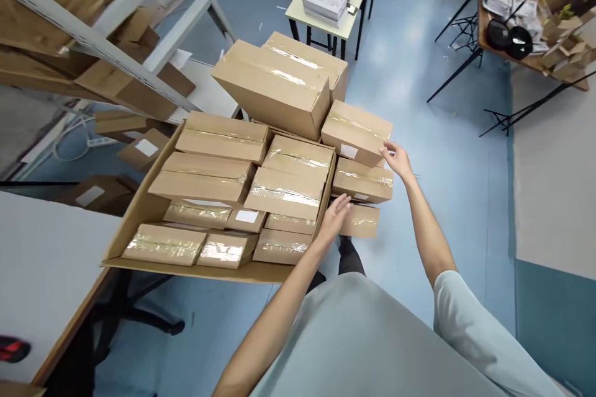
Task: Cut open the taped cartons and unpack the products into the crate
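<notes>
Right of the carton [135, 223], the left hand [336, 214] lies flat, fingers together, on the bottom box [365, 222]; the right hand [395, 158], fingers loosely spread, touches the top box [356, 130], which lies lengthwise left to right.

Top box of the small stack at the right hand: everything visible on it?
The top box is a small flat brown cardboard carton, closed, sealed lengthwise with glossy clear tape, a white label on its near side. It lies level on two similar boxes, beside the cardboard tray. The right hand touches its right corner; a larger carton sits at its left end.
</notes>
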Tool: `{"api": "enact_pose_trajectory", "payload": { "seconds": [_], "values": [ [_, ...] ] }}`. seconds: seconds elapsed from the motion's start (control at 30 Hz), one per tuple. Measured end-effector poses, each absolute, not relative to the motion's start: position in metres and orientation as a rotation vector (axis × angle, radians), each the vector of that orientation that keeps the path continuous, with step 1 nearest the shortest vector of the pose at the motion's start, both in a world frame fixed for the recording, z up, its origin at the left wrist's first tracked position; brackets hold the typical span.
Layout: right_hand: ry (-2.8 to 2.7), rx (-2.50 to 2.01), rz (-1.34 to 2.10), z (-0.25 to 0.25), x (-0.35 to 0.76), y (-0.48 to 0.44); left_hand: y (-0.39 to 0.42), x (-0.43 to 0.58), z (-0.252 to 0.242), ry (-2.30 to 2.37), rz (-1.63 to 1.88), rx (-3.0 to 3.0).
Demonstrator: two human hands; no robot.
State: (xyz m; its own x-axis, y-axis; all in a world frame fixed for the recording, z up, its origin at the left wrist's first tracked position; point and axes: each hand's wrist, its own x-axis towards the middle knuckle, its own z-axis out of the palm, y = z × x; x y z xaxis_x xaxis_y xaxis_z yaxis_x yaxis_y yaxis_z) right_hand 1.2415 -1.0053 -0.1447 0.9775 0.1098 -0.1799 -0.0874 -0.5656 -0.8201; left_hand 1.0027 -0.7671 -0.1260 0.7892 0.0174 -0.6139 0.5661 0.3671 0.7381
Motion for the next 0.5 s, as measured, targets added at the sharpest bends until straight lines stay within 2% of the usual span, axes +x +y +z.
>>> {"api": "enact_pose_trajectory", "payload": {
  "seconds": [0.13,0.23,0.4,0.5],
  "values": [
    [-0.209,-2.385,0.269,-0.159,1.346,-0.982,-0.783,1.096,-0.136,0.819,-0.274,0.876],
    [-0.243,-2.519,0.436,-0.171,1.402,-0.959,-0.794,1.169,-0.148,0.9,-0.255,0.721],
    [-0.209,-2.598,0.817,-0.179,1.434,-0.943,-0.81,1.249,-0.162,0.908,-0.24,0.623],
    [-0.265,-2.643,0.78,-0.165,1.434,-0.95,-0.821,1.256,-0.154,0.898,-0.214,0.564]
  ]
}}
